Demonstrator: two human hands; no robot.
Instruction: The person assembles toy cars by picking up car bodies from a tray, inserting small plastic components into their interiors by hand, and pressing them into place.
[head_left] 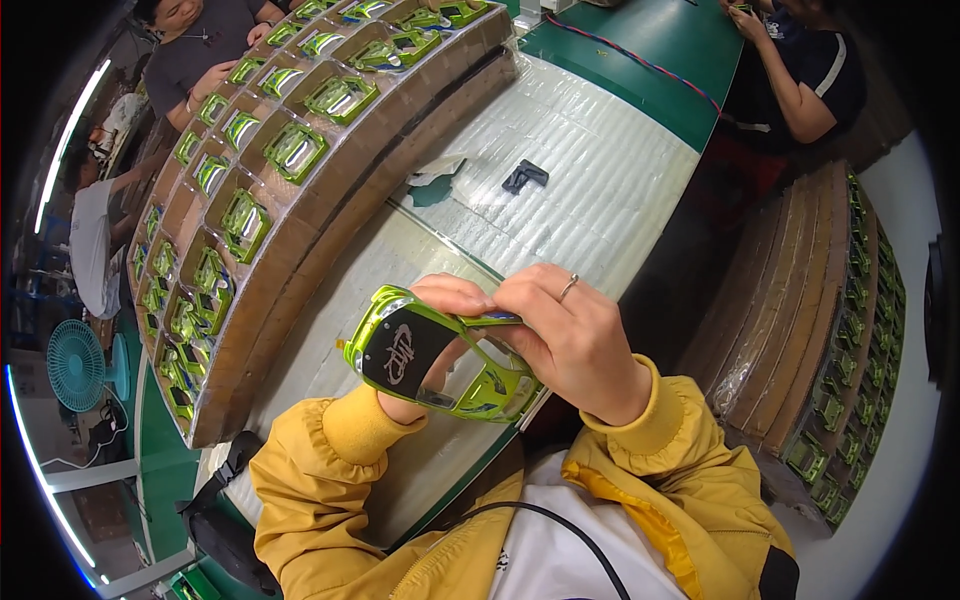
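A bright green toy car body shell (pixel 405 348) with a black hood and open window gaps is held up in front of me, over the near edge of the table. My left hand (pixel 448 294) supports it from beneath and behind, fingers closed on its far side; the shell hides most of this hand. My right hand (pixel 572 335) is closed at the shell's side edge, thumb and fingers pinching beside a small blue-marked strip. Whether that strip is a loose piece or part of the shell, I cannot tell.
Stacked cardboard trays (pixel 330 180) of green car shells stand at left; another tray stack (pixel 800 300) rises at right. A small black part (pixel 525 177) lies on the foam-covered table (pixel 600 150). A red-blue cable (pixel 640 62) crosses its far end. Two people work beyond.
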